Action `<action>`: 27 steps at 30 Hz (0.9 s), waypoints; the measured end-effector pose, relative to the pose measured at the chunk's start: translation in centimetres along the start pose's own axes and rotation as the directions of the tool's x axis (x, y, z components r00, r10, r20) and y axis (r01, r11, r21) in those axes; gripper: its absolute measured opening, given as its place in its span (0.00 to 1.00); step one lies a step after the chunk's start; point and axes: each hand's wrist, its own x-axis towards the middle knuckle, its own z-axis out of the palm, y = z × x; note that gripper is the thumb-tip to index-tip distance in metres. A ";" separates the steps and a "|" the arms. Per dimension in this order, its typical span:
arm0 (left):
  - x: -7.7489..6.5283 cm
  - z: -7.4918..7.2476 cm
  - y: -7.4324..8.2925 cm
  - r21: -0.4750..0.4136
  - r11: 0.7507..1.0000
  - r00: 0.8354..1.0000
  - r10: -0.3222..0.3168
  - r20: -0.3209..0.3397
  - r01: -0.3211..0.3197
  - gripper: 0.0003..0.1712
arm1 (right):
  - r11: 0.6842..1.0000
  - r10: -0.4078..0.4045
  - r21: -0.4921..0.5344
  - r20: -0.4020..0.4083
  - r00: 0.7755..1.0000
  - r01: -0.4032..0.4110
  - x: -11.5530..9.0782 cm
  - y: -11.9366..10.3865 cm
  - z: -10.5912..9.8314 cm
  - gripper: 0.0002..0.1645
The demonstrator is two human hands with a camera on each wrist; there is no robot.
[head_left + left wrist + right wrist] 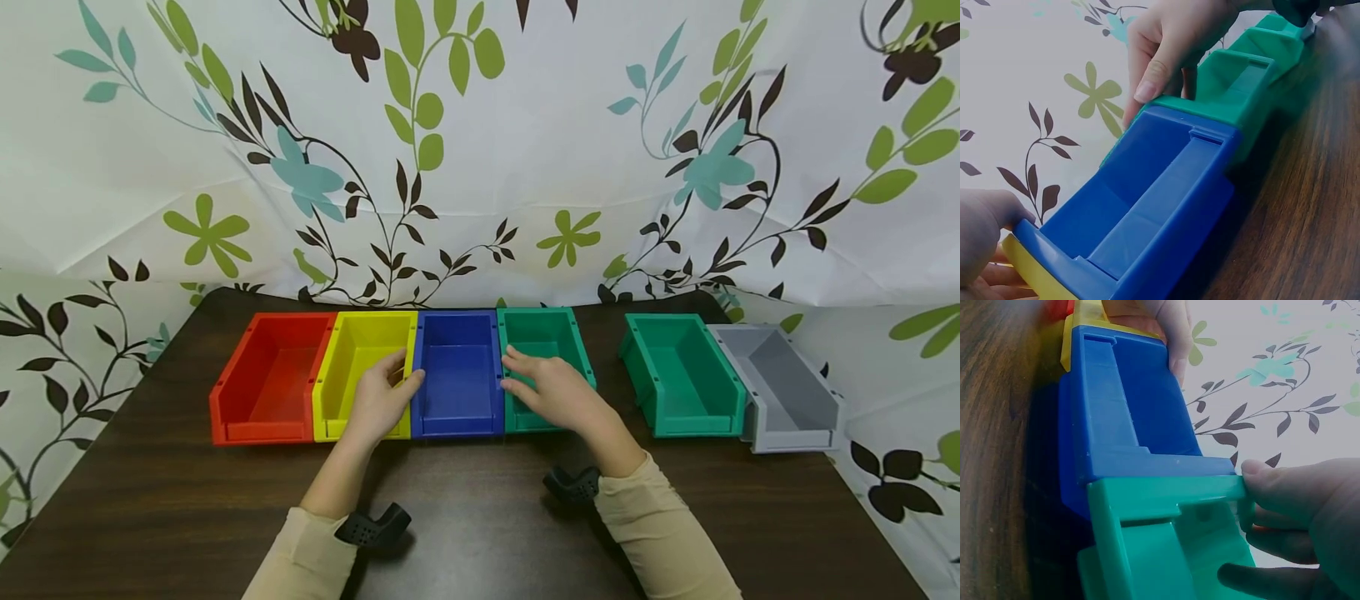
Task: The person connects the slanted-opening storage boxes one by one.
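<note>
Four plastic bins stand side by side on the table: a red bin [279,383], a yellow bin [367,333], a blue bin [457,379] and a green bin [540,333]. My left hand [378,400] pinches the adjoining walls of the yellow and blue bins. In the left wrist view its thumb lies on the blue rim and its fingers are on the yellow side. My right hand [555,392] grips the green bin's wall beside the blue one, thumb at the rim, as the right wrist view shows. Part of the green bin is hidden behind that hand.
To the right, apart from the row, a second green bin [686,375] stands against a grey bin [787,387]. Behind the dark wooden table [480,517] hangs a white leaf-patterned cloth [510,150]. Each wrist wears a black device [373,527].
</note>
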 end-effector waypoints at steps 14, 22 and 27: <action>-0.1 0.2 0.2 0.002 1.000 0.997 0.022 -0.078 -0.022 0.31 | 0.999 -0.004 0.031 -0.035 0.999 0.005 0.2 0.4 0.3 0.29; -0.2 0.8 0.3 0.008 1.000 0.985 0.023 -0.168 -0.022 0.28 | 0.993 0.069 0.107 -0.148 0.987 -0.053 -0.7 1.6 -1.6 0.30; -0.3 0.5 0.4 0.046 0.999 0.979 -0.001 -0.203 0.010 0.28 | 0.988 0.149 0.075 -0.258 0.955 -0.134 -1.6 3.3 -3.4 0.31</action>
